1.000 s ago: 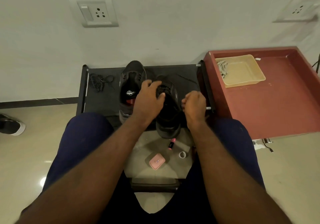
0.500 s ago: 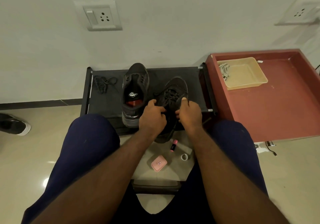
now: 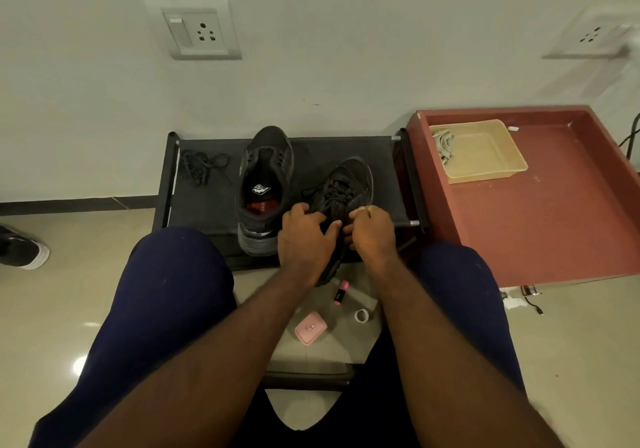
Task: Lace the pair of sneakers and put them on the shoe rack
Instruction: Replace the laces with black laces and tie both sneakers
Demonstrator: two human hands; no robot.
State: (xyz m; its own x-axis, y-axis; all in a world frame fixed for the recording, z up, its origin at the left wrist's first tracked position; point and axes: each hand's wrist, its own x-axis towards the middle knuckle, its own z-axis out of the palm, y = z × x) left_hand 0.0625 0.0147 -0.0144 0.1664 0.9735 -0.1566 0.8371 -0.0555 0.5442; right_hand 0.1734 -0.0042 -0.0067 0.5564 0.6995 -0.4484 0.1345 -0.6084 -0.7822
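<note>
Two black sneakers stand on the black shoe rack (image 3: 207,205) against the wall. The left sneaker (image 3: 266,167) has no lace and shows its insole. Beside it, the right sneaker (image 3: 349,184) has a black lace threaded through its eyelets, and its heel hangs over the rack's front edge. My left hand (image 3: 304,236) grips this sneaker's collar, fingers curled over it. My right hand (image 3: 372,229) pinches the lace ends close beside the left hand. A loose black lace (image 3: 201,167) lies bunched on the rack's left end.
A red tray-like table (image 3: 554,212) stands right of the rack and holds a beige basket (image 3: 485,156). On the floor between my knees lie a pink case (image 3: 310,328), a pink tube (image 3: 341,291) and a small white ring (image 3: 361,316). Another shoe (image 3: 20,248) sits at far left.
My left hand slid from the top of the right sneaker back to its collar. My right hand moved in from the right to meet it. The laced front now shows.
</note>
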